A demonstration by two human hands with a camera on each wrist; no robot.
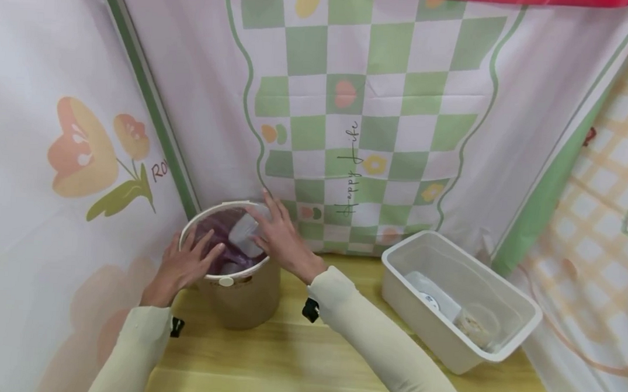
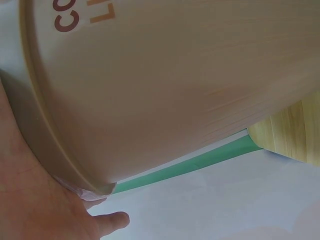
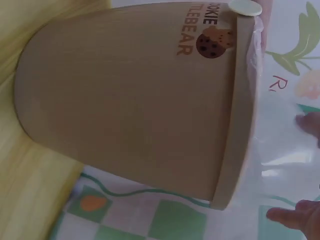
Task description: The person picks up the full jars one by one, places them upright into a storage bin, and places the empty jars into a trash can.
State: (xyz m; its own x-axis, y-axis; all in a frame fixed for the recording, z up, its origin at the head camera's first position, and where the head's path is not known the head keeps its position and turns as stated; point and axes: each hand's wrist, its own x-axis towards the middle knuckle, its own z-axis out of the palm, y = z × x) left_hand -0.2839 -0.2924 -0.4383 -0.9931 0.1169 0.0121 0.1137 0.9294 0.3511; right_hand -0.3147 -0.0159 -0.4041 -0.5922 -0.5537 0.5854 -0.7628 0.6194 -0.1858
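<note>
A beige trash bin [image 1: 241, 304] with a cream rim stands at the back left, lined with a purple plastic bag [image 1: 219, 230]. My left hand [image 1: 181, 266] rests at the bin's near left rim, fingers spread over the opening. In the left wrist view its palm lies against the rim. Over the far right rim, my right hand [image 1: 285, 241] holds a clear plastic container [image 1: 244, 234], tilted in the bin's mouth. Its translucent wall also shows between the fingers in the right wrist view. The bin's lower inside is hidden.
To the right, a beige rectangular tub [image 1: 425, 306] holds clear plastic packaging [image 1: 438, 298] and a round see-through container [image 1: 477, 326]. Both bins stand on a wood-grain surface [image 1: 296, 359]. Patterned curtains [image 1: 203, 86] hang close behind and on both sides.
</note>
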